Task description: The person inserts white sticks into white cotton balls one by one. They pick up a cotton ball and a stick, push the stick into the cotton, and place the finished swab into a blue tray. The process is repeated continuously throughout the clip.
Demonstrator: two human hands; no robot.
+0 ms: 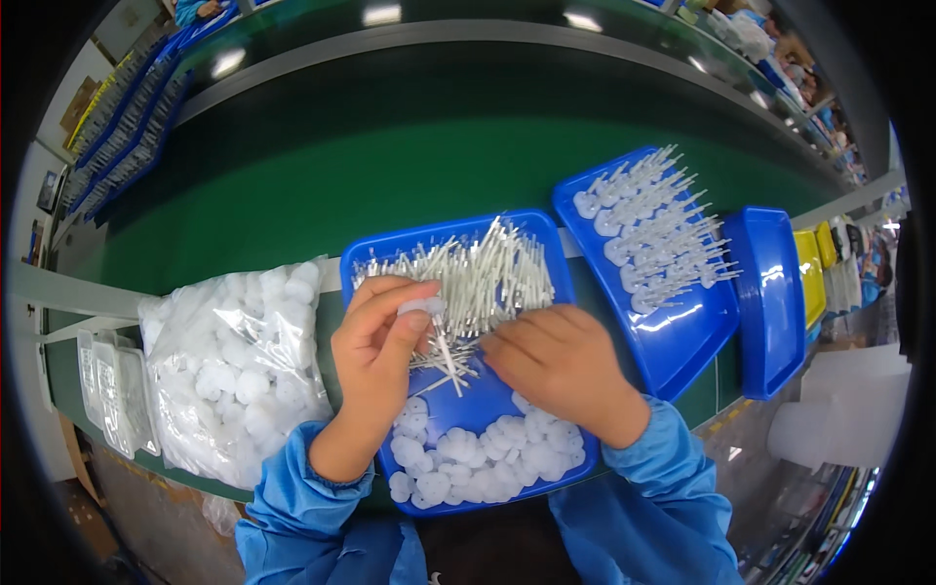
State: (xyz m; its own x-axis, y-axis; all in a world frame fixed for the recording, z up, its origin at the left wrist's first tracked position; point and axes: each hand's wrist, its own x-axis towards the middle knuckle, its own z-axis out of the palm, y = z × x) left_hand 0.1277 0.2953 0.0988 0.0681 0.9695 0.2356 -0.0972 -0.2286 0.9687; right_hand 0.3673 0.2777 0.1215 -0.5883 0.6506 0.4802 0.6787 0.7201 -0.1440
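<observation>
blue sleeves lead to the left hand, pinching a white disc, and right hand, grip unclear.

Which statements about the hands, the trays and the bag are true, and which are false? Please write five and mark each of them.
1. The left hand holds a white disc between thumb and finger. True.
2. The right hand is over the clear bag. False: it is over the middle blue tray, with its fingertips by the white rods.
3. The loose white discs lie at the near end of the middle blue tray. True.
4. The clear bag lies to the right of the middle blue tray. False: it lies to the left.
5. The slanted blue tray on the right holds rows of discs with rods. True.
</observation>
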